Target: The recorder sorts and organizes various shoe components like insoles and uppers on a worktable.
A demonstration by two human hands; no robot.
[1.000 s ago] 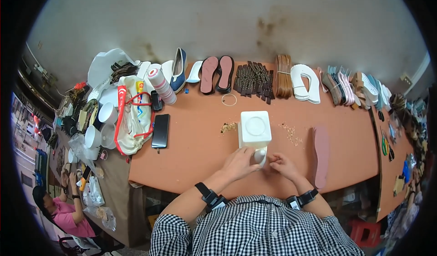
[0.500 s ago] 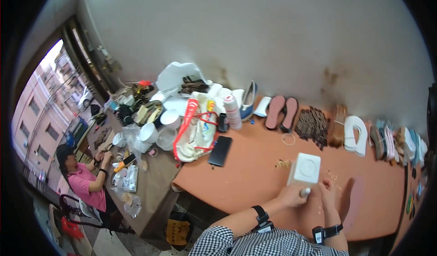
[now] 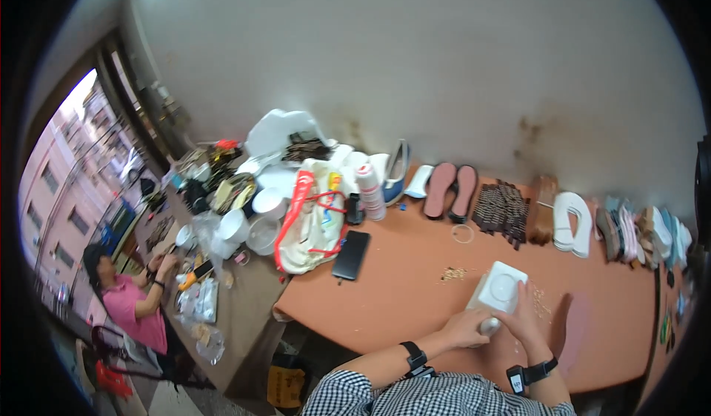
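While gold-coloured bits (image 3: 453, 274) lie loose on the tabletop (image 3: 385, 297), the person's left hand (image 3: 468, 330) grips the near end of a white box-shaped container (image 3: 503, 287) beside its rounded knob (image 3: 489, 326), and the right hand (image 3: 523, 318) clasps its right side. Farther right, more scattered bits (image 3: 541, 303) and a pink sole (image 3: 574, 331) lie unheld, so the handling seems underway, not finished; how much remains cannot be told.

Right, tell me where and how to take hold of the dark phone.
Take the dark phone across its middle by both long edges, probably from above and its right: it lies flat on the orange table, long and narrow; the cream bag crowds its left, while the left hand is to its right.
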